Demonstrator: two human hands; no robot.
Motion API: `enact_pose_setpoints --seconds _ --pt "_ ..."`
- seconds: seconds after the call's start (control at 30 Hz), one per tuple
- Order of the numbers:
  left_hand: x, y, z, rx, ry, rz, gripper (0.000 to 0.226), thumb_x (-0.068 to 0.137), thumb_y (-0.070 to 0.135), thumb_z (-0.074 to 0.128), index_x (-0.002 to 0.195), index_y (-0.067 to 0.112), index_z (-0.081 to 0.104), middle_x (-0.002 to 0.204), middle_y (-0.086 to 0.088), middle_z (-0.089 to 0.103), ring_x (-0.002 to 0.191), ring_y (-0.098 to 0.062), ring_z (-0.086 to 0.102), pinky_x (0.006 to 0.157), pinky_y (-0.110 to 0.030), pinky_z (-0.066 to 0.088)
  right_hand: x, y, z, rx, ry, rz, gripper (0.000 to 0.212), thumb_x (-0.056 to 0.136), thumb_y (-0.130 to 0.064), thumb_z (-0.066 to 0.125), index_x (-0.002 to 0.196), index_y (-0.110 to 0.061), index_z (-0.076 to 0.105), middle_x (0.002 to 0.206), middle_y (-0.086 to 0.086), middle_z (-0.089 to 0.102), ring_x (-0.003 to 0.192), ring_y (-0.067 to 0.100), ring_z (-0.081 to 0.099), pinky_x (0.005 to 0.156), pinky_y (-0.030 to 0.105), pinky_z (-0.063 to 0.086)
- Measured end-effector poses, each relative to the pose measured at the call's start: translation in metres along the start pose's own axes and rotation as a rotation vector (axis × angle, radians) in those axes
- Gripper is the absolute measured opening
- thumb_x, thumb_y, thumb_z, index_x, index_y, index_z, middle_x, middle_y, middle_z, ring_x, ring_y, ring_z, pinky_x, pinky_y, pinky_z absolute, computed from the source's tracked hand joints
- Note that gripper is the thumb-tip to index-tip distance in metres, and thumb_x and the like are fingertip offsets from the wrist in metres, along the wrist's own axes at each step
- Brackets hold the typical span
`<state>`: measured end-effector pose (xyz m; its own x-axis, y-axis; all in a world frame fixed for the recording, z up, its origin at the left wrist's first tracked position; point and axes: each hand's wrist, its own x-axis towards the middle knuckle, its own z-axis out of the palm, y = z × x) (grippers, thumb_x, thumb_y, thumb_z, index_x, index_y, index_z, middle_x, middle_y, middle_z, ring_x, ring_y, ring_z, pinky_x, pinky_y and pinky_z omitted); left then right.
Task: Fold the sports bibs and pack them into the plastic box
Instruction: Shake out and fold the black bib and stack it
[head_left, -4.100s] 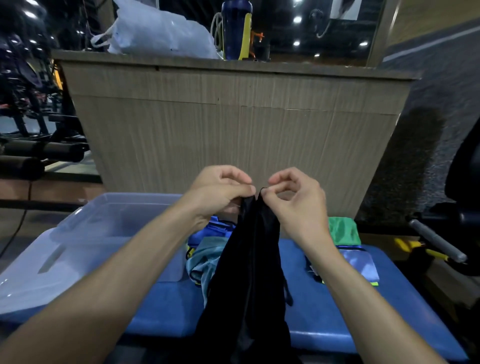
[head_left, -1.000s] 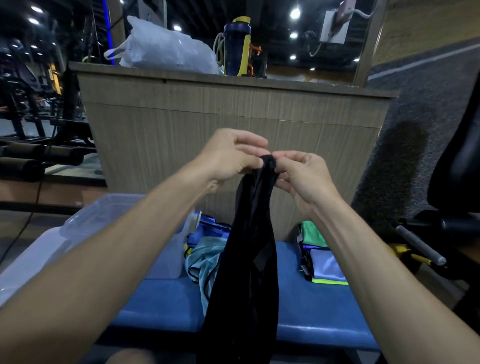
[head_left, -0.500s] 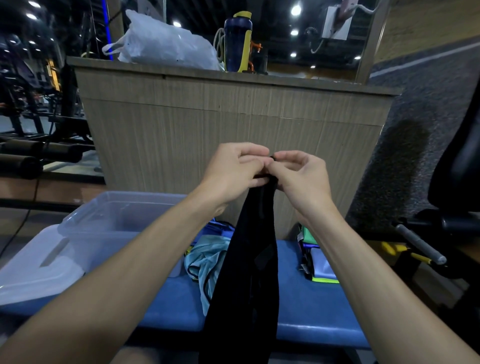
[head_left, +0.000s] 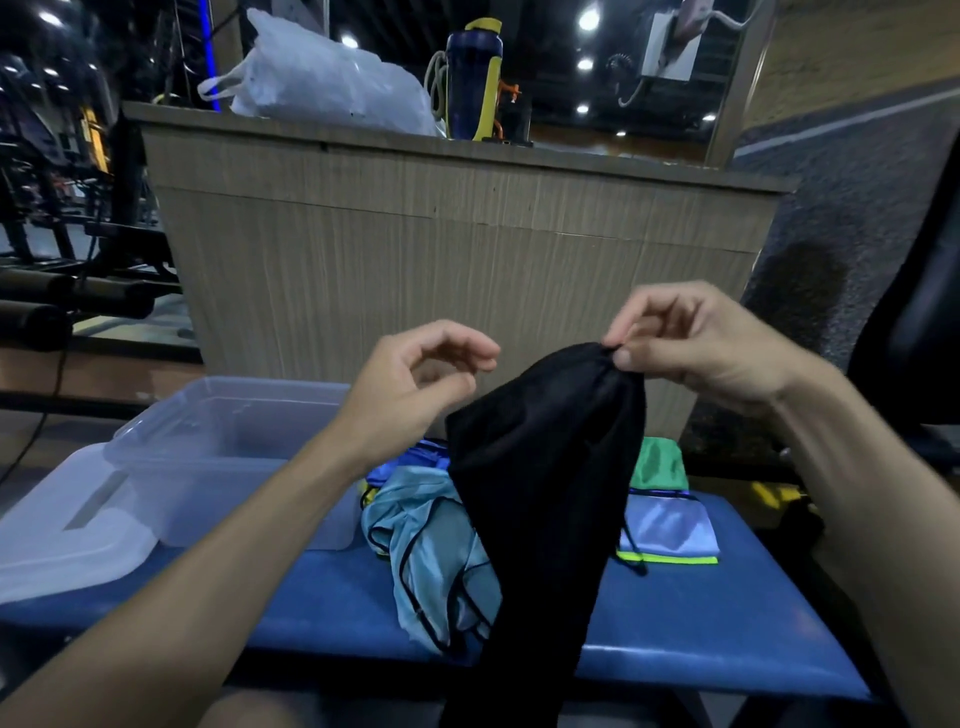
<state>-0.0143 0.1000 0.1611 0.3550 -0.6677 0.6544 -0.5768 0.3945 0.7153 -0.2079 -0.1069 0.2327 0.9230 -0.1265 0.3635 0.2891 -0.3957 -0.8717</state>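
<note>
Right hand (head_left: 701, 343) pinches the black bib (head_left: 540, 467) – left hand (head_left: 415, 379) loose, empty – hiding folded bibs (head_left: 670, 525).

Plastic box (head_left: 218, 447) is open on top, so reachable from above, w/ its lid (head_left: 62, 540) lying just left of it. Light blue bib (head_left: 436, 551) heaped btwn box and the hanging black bib (head_left: 545, 467). Folded bibs (head_left: 670, 525) take the right side. Wooden counter (head_left: 467, 249) walls off the back of the table (head_left: 701, 623).

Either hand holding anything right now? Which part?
Right hand pinches the black bib at its top edge, between thumb and fingers. Left hand holds nothing, its fingers loosely curled beside the bib.
</note>
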Motion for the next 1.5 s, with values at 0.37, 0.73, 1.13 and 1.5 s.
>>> enact_pose_setpoints --seconds 0.37,0.73,1.13,1.5 --pt "-0.036 0.011 0.042 0.073 -0.126 0.198 0.036 0.085 0.000 0.073 0.115 0.017 0.066 0.110 0.001 0.065 0.105 -0.029 0.063 0.088 -0.051 0.051 0.000 -0.035 -0.023 -0.204 -0.028 -0.017 0.040 0.063 -0.041 0.094 0.088 -0.015 0.076 0.089 0.009 0.073 0.084 0.015 0.069 0.079 0.022 0.056" --pt "-0.061 0.008 0.064 0.413 0.073 0.429 0.022 0.098 0.028 0.061 0.104 0.010 0.073 0.100 0.007 0.067 0.094 -0.014 0.059 0.085 -0.026 0.047 -0.007 -0.021 -0.020 -0.229 0.163 -0.073 0.018 0.078 -0.004 0.071 0.080 -0.021 0.075 0.085 0.005 0.070 0.084 0.017 0.060 0.076 0.022 0.049" --pt "-0.067 0.001 0.067 0.473 -0.060 0.430 0.024 0.095 0.022 0.066 0.119 0.023 0.065 0.101 0.021 0.056 0.098 -0.008 0.054 0.086 -0.034 0.049 -0.003 0.003 -0.016 -0.176 0.332 -0.071 0.027 0.090 0.016 0.061 0.086 -0.010 0.067 0.080 -0.004 0.073 0.075 0.006 0.066 0.073 0.020 0.053" --pt "0.043 0.086 -0.015 0.475 -0.228 0.290 0.020 0.108 0.018 0.046 0.125 0.016 0.056 0.076 0.020 0.049 0.071 0.001 0.047 0.068 -0.012 0.037 -0.021 0.039 -0.004 0.282 0.369 0.068 0.017 0.078 0.000 0.065 0.091 -0.011 0.065 0.070 -0.004 0.070 0.062 0.004 0.064 0.059 0.015 0.052"
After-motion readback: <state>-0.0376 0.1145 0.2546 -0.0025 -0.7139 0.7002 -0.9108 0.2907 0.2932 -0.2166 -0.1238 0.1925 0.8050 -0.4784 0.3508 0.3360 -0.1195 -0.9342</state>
